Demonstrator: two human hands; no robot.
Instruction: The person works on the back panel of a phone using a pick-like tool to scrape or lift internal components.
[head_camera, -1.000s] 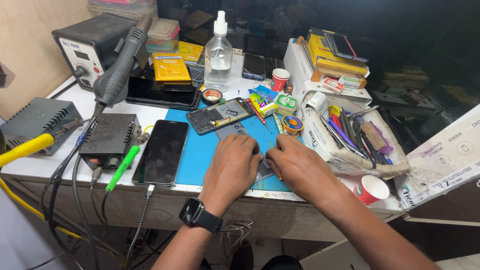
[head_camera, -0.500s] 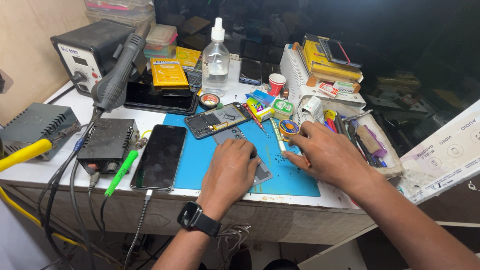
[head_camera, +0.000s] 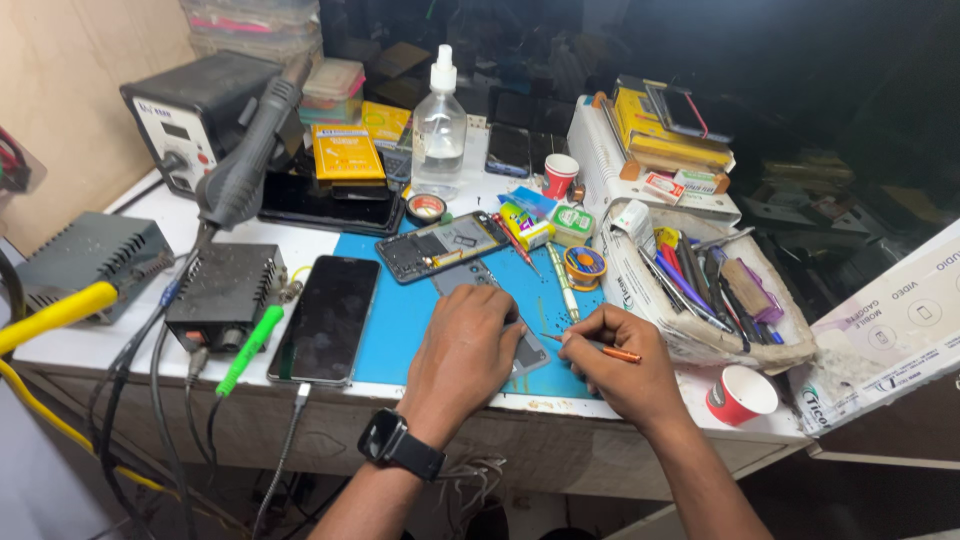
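My left hand (head_camera: 462, 352), with a black watch on its wrist, presses flat on a grey phone part (head_camera: 492, 312) lying on the blue work mat (head_camera: 408, 310). My right hand (head_camera: 622, 362) grips a thin orange-handled tool (head_camera: 600, 348), its tip pointing left toward the part under my left hand. An opened phone (head_camera: 443, 246) with its insides showing lies at the mat's far edge. A black phone (head_camera: 327, 318), screen dark and a cable plugged in, lies left of the mat.
A hot-air station (head_camera: 200, 112) and its handle (head_camera: 245, 160) stand at the back left. A clear spray bottle (head_camera: 438, 128), yellow packs (head_camera: 345, 152), a solder spool (head_camera: 584, 266), a tray of tools (head_camera: 700, 290) and a red paper cup (head_camera: 740, 393) surround the mat.
My right hand came back from the solder spool area to the mat's front, now holding the orange tool. My left hand stayed on the grey part.
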